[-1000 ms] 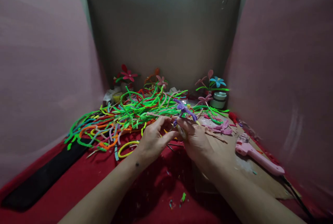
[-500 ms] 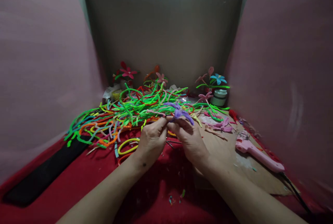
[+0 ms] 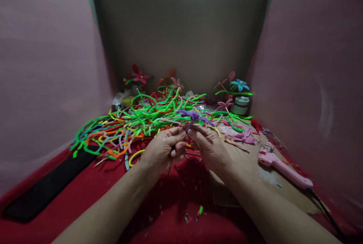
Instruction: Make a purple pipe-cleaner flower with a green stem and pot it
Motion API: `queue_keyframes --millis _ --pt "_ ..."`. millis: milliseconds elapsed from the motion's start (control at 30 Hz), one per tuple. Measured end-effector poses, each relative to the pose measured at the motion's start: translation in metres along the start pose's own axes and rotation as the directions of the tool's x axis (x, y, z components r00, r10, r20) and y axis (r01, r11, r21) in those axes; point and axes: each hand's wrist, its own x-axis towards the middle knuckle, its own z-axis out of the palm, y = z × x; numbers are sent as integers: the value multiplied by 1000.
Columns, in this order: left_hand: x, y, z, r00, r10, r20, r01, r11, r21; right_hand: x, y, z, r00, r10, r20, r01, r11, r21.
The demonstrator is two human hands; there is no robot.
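While the purple pipe-cleaner flower [image 3: 194, 115] is held up before the pipe-cleaner pile [image 3: 136, 123], left hand [image 3: 163, 149] and right hand [image 3: 210, 147] pinch its stem, fingertips pressed together under the petals. Stem-shaping step, I'd say; any twisting needs a tight grip near the head.

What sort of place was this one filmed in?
Probably a small craft corner. A heap of coloured pipe cleaners lies on the red cloth, finished flowers stand at the back, a pink glue gun lies to the right, and the left hand and right hand pinch a purple flower.
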Motion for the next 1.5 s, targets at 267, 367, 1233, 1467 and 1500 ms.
queue_keyframes --millis 267,367,1233,1467,1500 --pt "-1 2 -2 993 -77 86 68 993 101 0 6 -3 995 92 -39 -90 994 58" --pt "-3 1 2 985 170 -11 -131 799 586 -1 7 -1 989 93 -111 -89 995 44" --pt "0 -8 1 998 67 11 -67 998 16 -3 13 0 993 110 -32 -107 992 74" --pt "2 -6 -3 993 76 92 -101 941 321 -2 15 0 987 69 -142 -52 991 123" --pt "2 -8 -3 985 158 69 -171 851 496 -2 16 -1 984 57 -167 -40 994 104"
